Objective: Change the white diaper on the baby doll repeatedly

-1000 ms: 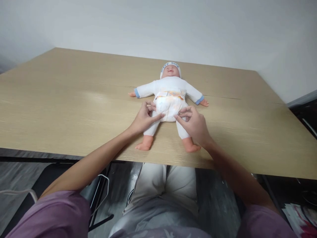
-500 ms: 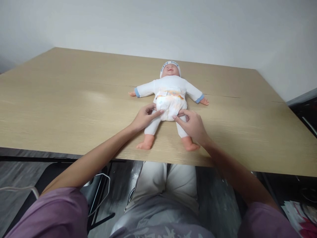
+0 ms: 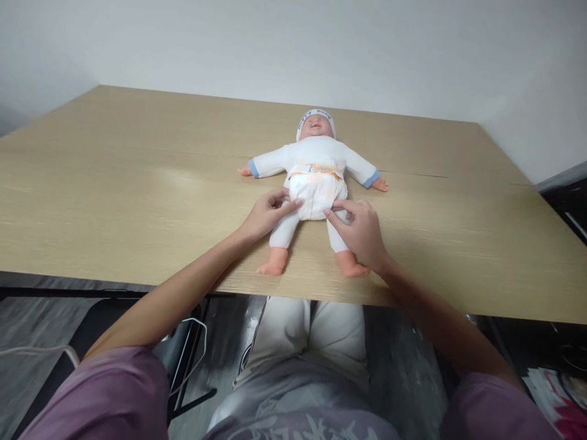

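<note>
The diaper (image 3: 315,194) on the doll (image 3: 316,150) lay between the left hand (image 3: 269,214) and right hand (image 3: 360,228) — both hands nearly closed, thumbs and fingers pinching its leg edges.

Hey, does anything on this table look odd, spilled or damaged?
One mild oddity: the diaper sits over the doll's white fabric. A thin dark line runs across the table near its blue cuffs; seam or crack, I can't tell. No spill shows.
</note>
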`<state>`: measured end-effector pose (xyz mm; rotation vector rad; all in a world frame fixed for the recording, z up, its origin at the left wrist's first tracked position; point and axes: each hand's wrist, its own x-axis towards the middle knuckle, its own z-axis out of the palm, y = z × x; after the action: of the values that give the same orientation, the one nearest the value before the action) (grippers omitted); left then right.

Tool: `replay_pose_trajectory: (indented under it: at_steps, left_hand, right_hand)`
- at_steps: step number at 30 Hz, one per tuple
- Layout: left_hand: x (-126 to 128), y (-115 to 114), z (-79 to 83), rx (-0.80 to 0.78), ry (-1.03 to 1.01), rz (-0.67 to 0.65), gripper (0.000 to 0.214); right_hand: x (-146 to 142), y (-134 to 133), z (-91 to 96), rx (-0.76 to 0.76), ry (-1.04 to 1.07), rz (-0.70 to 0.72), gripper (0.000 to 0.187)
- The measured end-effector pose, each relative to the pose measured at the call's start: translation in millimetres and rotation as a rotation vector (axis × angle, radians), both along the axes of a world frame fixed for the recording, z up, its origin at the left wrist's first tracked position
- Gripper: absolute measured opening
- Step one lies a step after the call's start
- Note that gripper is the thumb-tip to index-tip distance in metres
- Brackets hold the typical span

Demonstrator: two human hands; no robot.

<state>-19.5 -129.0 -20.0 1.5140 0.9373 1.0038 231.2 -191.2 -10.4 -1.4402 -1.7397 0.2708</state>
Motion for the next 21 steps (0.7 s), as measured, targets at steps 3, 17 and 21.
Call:
replay_pose_trajectory:
  at_steps: [3, 17, 21]
  left_hand:
    - [1, -1, 2.0, -0.005, 0.009, 0.037, 0.049]
    - [-18, 18, -8.9, 0.493, 0.278, 0.344, 0.046]
    - [-38, 73, -21.5, 0.714, 0.633, 0.450, 0.058]
  right_hand:
    - [2, 3, -4.9, 0.103, -0.041, -0.004, 0.018]
    - [40, 41, -20.5, 0.357, -0.107, -0.129, 0.018]
    - [70, 90, -32.1, 0.210, -0.382, -0.219, 0.049]
